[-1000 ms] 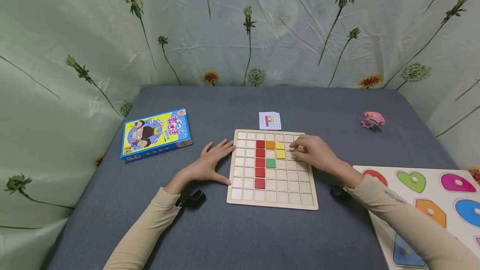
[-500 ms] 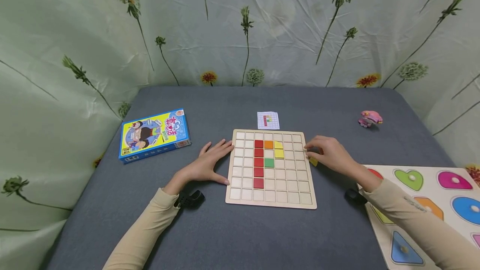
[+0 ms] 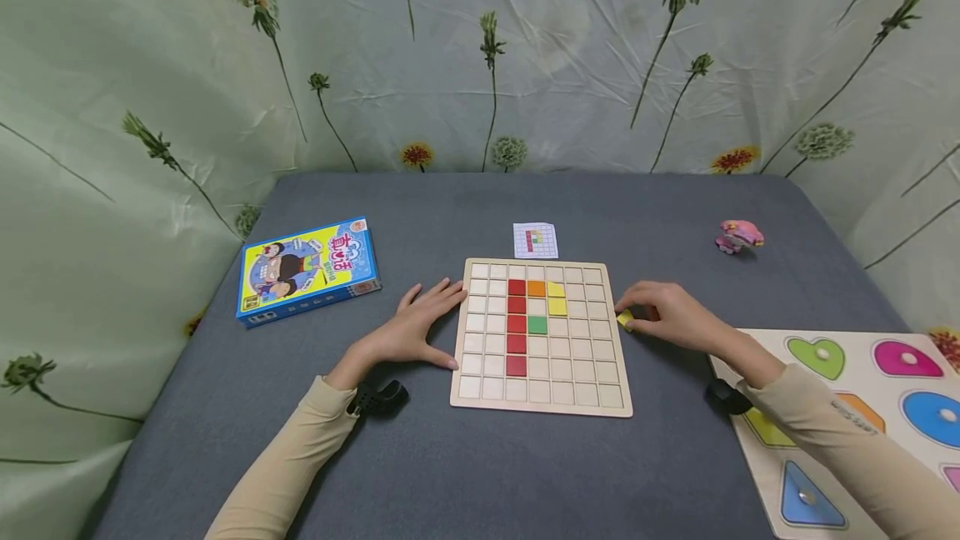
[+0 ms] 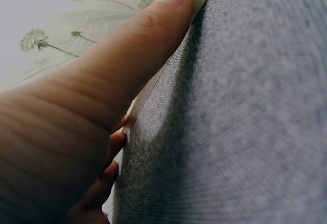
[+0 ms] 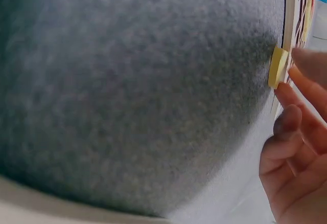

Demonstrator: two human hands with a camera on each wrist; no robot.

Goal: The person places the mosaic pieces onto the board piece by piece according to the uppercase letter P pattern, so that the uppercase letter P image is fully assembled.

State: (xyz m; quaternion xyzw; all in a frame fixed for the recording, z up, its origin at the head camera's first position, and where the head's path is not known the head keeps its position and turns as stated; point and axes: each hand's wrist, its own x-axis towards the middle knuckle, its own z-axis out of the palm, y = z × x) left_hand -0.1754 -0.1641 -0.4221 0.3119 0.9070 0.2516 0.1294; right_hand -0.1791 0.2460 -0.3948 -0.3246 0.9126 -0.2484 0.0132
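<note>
A square wooden grid board [image 3: 480, 390] lies mid-table. In its cells sit a column of several red tiles [image 3: 517, 324], an orange tile [image 3: 536, 289], two yellow tiles [image 3: 557, 306] and a green tile [image 3: 537, 325]. My left hand [image 3: 411, 328] rests with spread fingers against the board's left edge; in the left wrist view its thumb [image 4: 153, 27] touches the rim. Beside the right edge, my right hand [image 3: 670, 315] pinches a loose yellow tile [image 3: 624, 320]. That tile is tilted near the rim, and the right wrist view has it at the fingertips [image 5: 284, 93].
Behind the board lies a small pattern card [image 3: 535, 241]. A blue and yellow box [image 3: 309, 271] is at left, a pink toy figure [image 3: 739, 236] at far right. Under the right forearm sits a wooden shape-puzzle board [image 3: 757, 473].
My right hand has moved right, from above the board to beside its right edge, and its fingers have come down onto the loose yellow tile. The left hand keeps its place.
</note>
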